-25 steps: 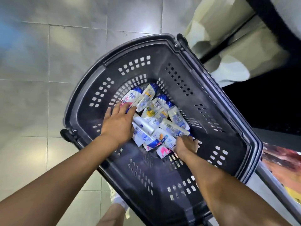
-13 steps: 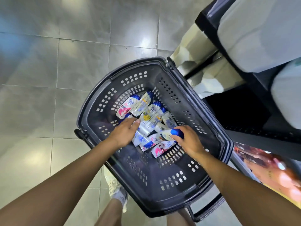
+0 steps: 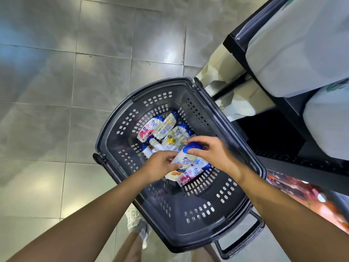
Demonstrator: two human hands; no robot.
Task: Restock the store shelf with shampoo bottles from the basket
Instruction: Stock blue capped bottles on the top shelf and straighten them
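A dark grey plastic basket (image 3: 188, 220) stands on the tiled floor below me, with several white shampoo bottles (image 3: 162, 129) with blue caps lying in it. One shampoo bottle (image 3: 186, 159) is lifted above the pile. My right hand (image 3: 213, 152) grips its blue cap end, and my left hand (image 3: 160, 164) holds its lower body. Bottles under my hands are partly hidden.
A dark store shelf (image 3: 283, 129) runs along the right, with large pale packages (image 3: 294, 50) on it. Colourful goods (image 3: 311, 201) lie lower right. Grey floor tiles (image 3: 56, 110) spread to the left. My shoe (image 3: 137, 222) shows beside the basket.
My right hand has raised a shampoo bottle out of the pile. My left hand has moved right from the other bottles and taken hold of its body. The view has pulled back.
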